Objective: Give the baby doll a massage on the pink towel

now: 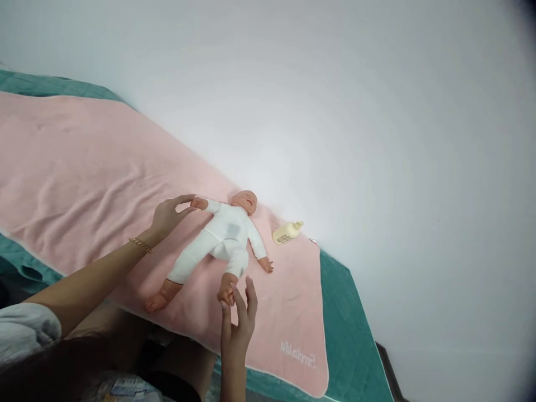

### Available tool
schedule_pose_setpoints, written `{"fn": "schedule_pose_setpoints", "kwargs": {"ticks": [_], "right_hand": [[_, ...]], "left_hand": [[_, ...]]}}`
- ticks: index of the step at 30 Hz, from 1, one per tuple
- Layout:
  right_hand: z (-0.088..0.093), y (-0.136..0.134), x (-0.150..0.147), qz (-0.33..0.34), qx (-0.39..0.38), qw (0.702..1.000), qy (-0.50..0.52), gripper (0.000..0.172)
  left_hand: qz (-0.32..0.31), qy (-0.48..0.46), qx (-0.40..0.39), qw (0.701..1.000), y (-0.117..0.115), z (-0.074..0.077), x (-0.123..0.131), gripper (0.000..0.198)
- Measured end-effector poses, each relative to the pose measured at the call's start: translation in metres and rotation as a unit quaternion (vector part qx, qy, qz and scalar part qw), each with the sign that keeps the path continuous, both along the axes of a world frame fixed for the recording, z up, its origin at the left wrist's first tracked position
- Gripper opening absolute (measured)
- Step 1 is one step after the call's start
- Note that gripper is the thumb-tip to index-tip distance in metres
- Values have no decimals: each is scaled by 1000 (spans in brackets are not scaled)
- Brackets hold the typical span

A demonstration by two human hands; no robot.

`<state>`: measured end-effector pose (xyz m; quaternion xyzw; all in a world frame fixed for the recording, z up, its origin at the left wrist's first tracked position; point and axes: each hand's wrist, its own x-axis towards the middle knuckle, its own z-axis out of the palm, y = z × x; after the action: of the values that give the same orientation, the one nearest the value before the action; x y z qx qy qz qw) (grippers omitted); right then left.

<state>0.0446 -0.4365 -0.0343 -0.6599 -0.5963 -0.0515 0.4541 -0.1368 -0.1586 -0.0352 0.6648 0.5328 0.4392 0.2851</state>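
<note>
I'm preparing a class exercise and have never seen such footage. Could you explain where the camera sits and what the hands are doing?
No machine here: a person wears one camera on the head, looking forward and down at their own bare hands. A baby doll in a white suit lies face up on a pink towel over a teal bed cover; a cream bottle lies beside it. The left hand, open, reaches around the doll's hand; the right hand, open too, touches one of its feet.

pink towel (104, 184), white-suited doll (221, 237), teal bedcover (347, 335)
</note>
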Motion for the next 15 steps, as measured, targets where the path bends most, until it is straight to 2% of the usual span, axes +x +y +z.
{"fn": "schedule_pose_setpoints", "kwargs": {"ticks": [4,9,15], "right_hand": [[-9,-11,-8,25,-17,999,-15,33],[-29,-11,-21,43,-10,998,-39,26],[-58,-15,-30,25,-16,999,-39,23]], "left_hand": [[17,10,-37,999,9,-9,-21,36],[11,24,-81,996,14,-22,-35,42],[-4,98,-76,992,25,-27,-46,37]]}}
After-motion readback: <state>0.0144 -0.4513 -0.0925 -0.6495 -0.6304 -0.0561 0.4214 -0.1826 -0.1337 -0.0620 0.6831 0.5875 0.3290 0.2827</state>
